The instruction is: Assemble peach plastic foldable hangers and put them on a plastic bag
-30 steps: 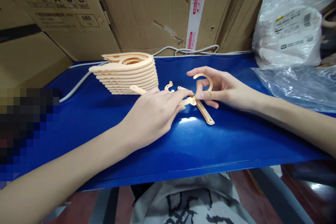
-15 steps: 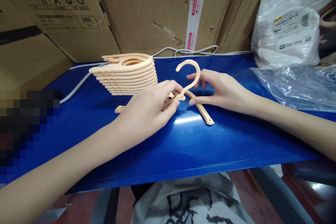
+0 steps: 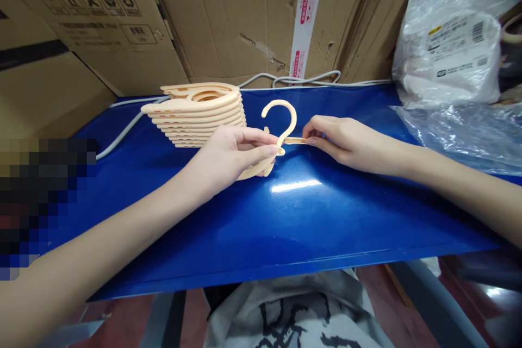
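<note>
A peach plastic folding hanger (image 3: 281, 122) is held just above the blue table (image 3: 293, 217), its hook standing upright. My left hand (image 3: 228, 157) pinches the hanger's middle and left arm, fingers closed round it. My right hand (image 3: 342, 141) pinches the hanger's right arm between thumb and fingers. A stack of several folded peach hangers (image 3: 196, 111) sits just behind my left hand.
Cardboard boxes (image 3: 228, 11) form a wall along the table's far edge. A grey cable (image 3: 126, 128) runs along the back left. Plastic bags (image 3: 448, 49) with white contents and a clear film lie at the right. A blurred patch covers the left edge.
The hanger lay flat with its arms spread and hook folded; now it is lifted, hook upright, and both hands have moved in to grip its arms.
</note>
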A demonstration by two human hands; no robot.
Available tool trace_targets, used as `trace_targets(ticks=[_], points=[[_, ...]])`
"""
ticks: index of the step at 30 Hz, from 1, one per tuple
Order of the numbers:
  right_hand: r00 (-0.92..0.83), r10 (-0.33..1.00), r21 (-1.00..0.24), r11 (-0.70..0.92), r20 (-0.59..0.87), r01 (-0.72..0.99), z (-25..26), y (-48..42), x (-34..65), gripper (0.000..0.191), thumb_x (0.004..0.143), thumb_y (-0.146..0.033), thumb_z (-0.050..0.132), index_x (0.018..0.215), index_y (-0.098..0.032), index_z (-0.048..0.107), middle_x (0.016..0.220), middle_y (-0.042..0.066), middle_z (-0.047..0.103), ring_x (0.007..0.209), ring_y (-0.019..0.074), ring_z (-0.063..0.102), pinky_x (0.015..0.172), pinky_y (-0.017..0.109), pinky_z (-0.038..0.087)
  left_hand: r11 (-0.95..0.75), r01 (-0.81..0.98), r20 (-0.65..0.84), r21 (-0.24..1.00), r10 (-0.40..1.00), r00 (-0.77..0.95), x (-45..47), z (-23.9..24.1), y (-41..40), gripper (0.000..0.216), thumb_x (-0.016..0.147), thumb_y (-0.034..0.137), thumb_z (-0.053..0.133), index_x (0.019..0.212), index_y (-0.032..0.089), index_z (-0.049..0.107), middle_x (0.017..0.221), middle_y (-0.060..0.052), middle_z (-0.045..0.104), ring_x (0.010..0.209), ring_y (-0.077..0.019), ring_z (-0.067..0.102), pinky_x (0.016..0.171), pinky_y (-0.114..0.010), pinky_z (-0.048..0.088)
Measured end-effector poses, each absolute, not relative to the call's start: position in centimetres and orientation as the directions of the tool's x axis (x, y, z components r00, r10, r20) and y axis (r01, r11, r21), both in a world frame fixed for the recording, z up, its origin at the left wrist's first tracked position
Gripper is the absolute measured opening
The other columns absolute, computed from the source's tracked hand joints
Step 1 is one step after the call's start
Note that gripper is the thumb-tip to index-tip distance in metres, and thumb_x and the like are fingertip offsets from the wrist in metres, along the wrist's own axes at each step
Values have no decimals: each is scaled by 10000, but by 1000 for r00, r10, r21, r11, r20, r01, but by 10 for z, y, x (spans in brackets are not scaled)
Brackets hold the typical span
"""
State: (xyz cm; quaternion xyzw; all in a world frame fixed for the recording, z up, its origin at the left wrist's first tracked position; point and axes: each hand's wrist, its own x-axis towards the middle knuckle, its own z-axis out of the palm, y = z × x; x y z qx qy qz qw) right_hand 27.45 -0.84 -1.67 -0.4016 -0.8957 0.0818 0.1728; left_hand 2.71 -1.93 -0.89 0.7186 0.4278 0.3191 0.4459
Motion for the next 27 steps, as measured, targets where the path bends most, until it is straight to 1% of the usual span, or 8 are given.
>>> trace_targets(ticks=[2,6,9,13,16,20,24,27], points=[[-630,741,-307,671,233,675,-16,-11,273,181,994,-293,393,957,-188,535,881,57,618,748,180,565,684,304,411,-218,318,71,922,907,416,27,-9,-18,140,835,214,701,959,160,737,913,-53,783,821,-182,745,714,-259,602],[-659,725,-264,688,202,676,-10,-18,270,133,970,-218,369,928,-205,494,783,26,586,654,162,526,618,291,353,-168,288,33,943,907,419,28,-9,-19,129,868,248,663,934,144,702,805,-56,767,630,-154,712,563,-241,583],[-654,738,-210,674,167,708,-5,-22,269,264,1017,-339,303,933,-211,518,629,-16,505,508,140,448,544,293,278,-111,287,-23,952,904,426,29,-8,-20,119,867,254,656,912,151,693,745,-40,742,568,-139,672,527,-246,576],[-724,675,-160,738,145,656,-3,-26,268,473,1018,-534,290,766,-218,535,520,-32,448,433,113,385,513,290,234,-64,273,-73,960,884,462,30,-4,-22,102,858,235,644,908,158,688,746,-30,724,630,-145,682,526,-227,575],[-767,622,-93,783,160,616,-5,-27,267,502,1002,-566,351,707,-204,536,538,-20,487,457,108,410,511,287,224,-41,245,-91,969,859,504,31,-2,-23,71,854,197,620,875,159,676,720,-19,707,642,-138,682,487,-186,556],[-775,608,-30,790,169,613,-8,-28,266,515,1023,-535,316,806,-187,627,647,21,606,538,132,519,532,292,245,-31,258,-110,966,850,515,31,-3,-23,72,859,221,633,867,164,676,700,-15,705,633,-145,691,446,-174,545],[-772,607,34,782,191,623,-10,-30,266,523,1024,-540,303,935,-197,687,750,44,690,596,156,584,537,294,256,-115,318,-85,941,829,552,30,-5,-22,131,901,282,619,942,179,688,798,-38,747,718,-180,734,476,-196,577],[-759,607,99,762,235,640,-10,-33,265,516,1019,-541,321,932,-202,699,754,48,698,604,165,588,539,296,258,-174,364,-76,915,811,580,30,-4,-22,157,932,273,578,1006,194,692,833,-36,761,751,-194,746,486,-208,589]])
